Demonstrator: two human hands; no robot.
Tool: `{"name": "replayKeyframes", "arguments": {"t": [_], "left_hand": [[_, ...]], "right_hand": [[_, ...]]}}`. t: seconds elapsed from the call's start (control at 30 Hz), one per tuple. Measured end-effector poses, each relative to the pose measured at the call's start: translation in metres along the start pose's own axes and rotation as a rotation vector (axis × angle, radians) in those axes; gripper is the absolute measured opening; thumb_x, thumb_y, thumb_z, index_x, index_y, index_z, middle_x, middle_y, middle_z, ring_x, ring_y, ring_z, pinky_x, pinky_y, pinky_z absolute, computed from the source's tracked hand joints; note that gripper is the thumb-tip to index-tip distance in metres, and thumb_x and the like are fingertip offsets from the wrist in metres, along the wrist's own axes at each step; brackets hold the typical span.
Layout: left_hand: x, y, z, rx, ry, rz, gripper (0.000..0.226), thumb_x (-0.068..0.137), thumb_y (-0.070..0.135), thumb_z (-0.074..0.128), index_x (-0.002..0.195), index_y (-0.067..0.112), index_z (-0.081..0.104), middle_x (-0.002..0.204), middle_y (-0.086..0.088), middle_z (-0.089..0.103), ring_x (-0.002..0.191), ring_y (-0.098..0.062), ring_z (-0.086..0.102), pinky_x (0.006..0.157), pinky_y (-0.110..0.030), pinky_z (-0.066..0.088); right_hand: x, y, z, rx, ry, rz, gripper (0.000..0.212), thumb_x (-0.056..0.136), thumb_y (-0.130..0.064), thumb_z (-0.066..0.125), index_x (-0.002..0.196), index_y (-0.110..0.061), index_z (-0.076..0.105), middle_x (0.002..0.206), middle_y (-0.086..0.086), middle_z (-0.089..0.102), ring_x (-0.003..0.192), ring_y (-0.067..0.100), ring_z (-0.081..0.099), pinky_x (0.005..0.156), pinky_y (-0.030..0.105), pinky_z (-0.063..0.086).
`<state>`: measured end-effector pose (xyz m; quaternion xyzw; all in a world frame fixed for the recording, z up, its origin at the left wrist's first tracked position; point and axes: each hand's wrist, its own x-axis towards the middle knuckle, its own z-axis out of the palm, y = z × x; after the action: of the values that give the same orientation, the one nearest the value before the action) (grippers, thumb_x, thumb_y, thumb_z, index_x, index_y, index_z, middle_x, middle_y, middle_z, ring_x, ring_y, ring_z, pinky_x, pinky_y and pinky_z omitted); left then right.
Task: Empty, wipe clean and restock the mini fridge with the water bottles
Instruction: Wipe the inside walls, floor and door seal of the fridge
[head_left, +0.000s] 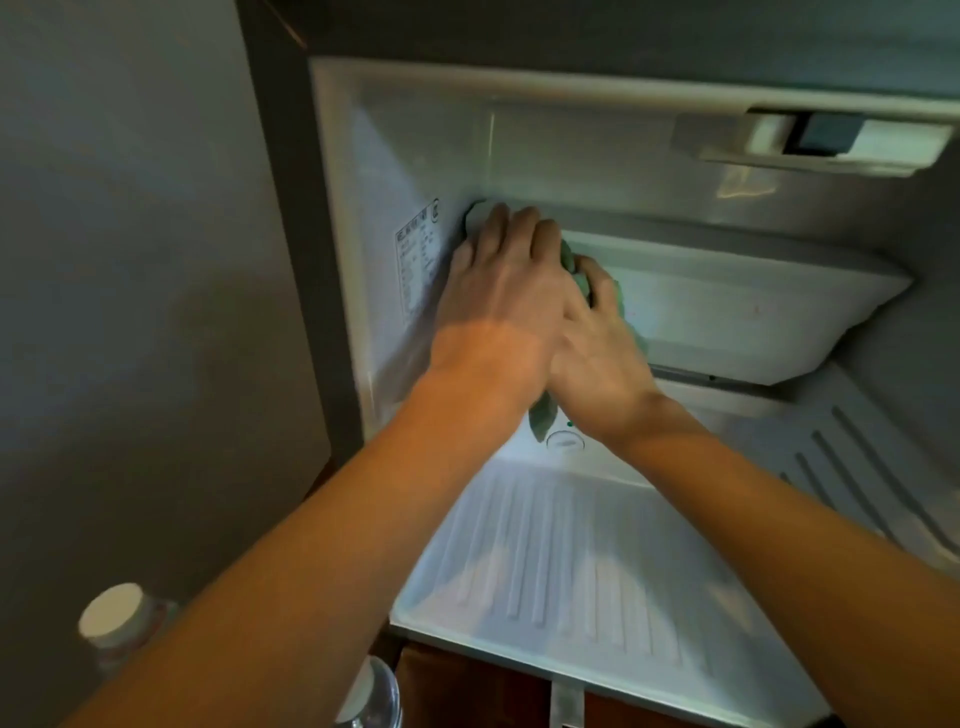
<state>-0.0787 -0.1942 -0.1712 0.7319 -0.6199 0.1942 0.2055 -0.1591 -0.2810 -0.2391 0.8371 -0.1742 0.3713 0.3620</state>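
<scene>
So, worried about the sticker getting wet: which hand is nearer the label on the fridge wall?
Left. The left hand is right beside the label; the right hand grips the cloth farther right, by the white tray.

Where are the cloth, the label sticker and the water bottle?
cloth (543, 418), head view, on its green lower corner.
label sticker (415, 260), head view, on its printed middle.
water bottle (111, 612), head view, on its white cap.

one view only: head-worn wide-angle camera, facing forward and down into the open mini fridge (571, 545). very near, so the interior fills most of the frame. both arms enter from the bottom edge, with left hand (506, 296) and right hand (602, 364) near centre.
</scene>
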Motion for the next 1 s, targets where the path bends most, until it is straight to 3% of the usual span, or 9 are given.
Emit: {"name": "replayKeyframes", "arguments": {"t": [0.1,0.23,0.4,0.53,0.6,0.73,0.83,0.9,1.0], "left_hand": [[0.013,-0.015,-0.002,0.033,-0.065,0.051,0.057,0.092,0.010,0.049,0.146,0.015,0.030,0.153,-0.006,0.029,0.145,-0.024,0.019,0.114,-0.038,0.021],[0.016,-0.022,0.000,0.073,-0.055,0.084,0.070,0.087,0.010,0.061,0.149,0.013,0.027,0.154,-0.006,0.030,0.143,-0.024,0.024,0.110,-0.038,0.022],[0.013,-0.025,0.002,0.064,-0.042,0.096,0.076,0.082,0.001,0.062,0.149,0.011,0.027,0.154,-0.008,0.029,0.142,-0.025,0.025,0.113,-0.037,0.023],[0.015,-0.024,-0.003,0.042,-0.053,0.105,0.073,0.083,-0.002,0.059,0.149,0.010,0.029,0.153,-0.007,0.030,0.142,-0.026,0.026,0.115,-0.037,0.025],[0.016,-0.024,-0.006,0.042,-0.065,0.098,0.071,0.084,-0.001,0.059,0.148,0.011,0.031,0.152,-0.006,0.031,0.141,-0.025,0.028,0.112,-0.036,0.026],[0.020,-0.023,-0.016,-0.015,-0.082,0.058,0.061,0.085,-0.004,0.052,0.142,0.015,0.040,0.147,-0.006,0.041,0.133,-0.028,0.040,0.106,-0.037,0.037],[0.024,-0.022,-0.025,-0.080,-0.092,0.010,0.058,0.089,-0.001,0.048,0.143,0.018,0.041,0.145,-0.009,0.046,0.131,-0.031,0.044,0.104,-0.033,0.036],[0.025,-0.022,-0.026,-0.101,-0.083,0.003,0.054,0.091,0.003,0.046,0.144,0.018,0.041,0.146,-0.011,0.046,0.133,-0.031,0.043,0.106,-0.032,0.034],[0.024,-0.021,-0.024,-0.114,-0.078,-0.032,0.051,0.093,0.005,0.046,0.142,0.018,0.043,0.145,-0.011,0.047,0.132,-0.031,0.043,0.105,-0.034,0.034]], "right_hand": [[-0.021,0.015,-0.005,-0.036,-0.123,-0.106,0.056,0.071,-0.008,0.071,0.125,-0.019,0.058,0.139,0.012,0.041,0.129,0.040,0.037,0.100,0.060,0.030],[-0.059,0.038,-0.023,-0.071,-0.213,0.033,0.054,0.069,-0.011,0.071,0.122,-0.021,0.065,0.147,0.012,0.034,0.129,0.042,0.033,0.097,0.060,0.031],[-0.129,0.057,-0.046,-0.087,-0.158,0.589,0.062,0.080,0.002,0.069,0.133,-0.026,0.054,0.149,0.012,0.026,0.121,0.042,0.029,0.094,0.064,0.036],[-0.108,0.028,-0.034,-0.049,-0.072,0.970,0.074,0.072,0.011,0.063,0.136,-0.022,0.050,0.152,0.014,0.021,0.126,0.043,0.027,0.100,0.062,0.033],[-0.089,0.013,-0.024,-0.017,-0.037,1.054,0.079,0.068,0.013,0.063,0.137,-0.022,0.048,0.152,0.014,0.018,0.129,0.044,0.025,0.100,0.061,0.032],[-0.057,-0.009,-0.003,0.002,0.014,0.903,0.065,0.074,0.006,0.054,0.133,-0.021,0.056,0.147,0.010,0.022,0.127,0.041,0.026,0.096,0.064,0.038],[-0.014,-0.033,0.008,-0.004,-0.039,0.649,0.054,0.080,-0.012,0.038,0.126,-0.020,0.065,0.142,0.016,0.047,0.120,0.041,0.034,0.089,0.058,0.045],[0.010,-0.052,0.012,-0.002,-0.099,0.585,0.060,0.080,-0.014,0.029,0.130,-0.016,0.062,0.137,0.015,0.056,0.118,0.042,0.040,0.087,0.056,0.046],[0.017,-0.060,0.012,-0.038,-0.207,0.537,0.061,0.084,-0.018,0.027,0.141,-0.017,0.048,0.145,0.009,0.049,0.124,0.040,0.038,0.093,0.054,0.042]]}}
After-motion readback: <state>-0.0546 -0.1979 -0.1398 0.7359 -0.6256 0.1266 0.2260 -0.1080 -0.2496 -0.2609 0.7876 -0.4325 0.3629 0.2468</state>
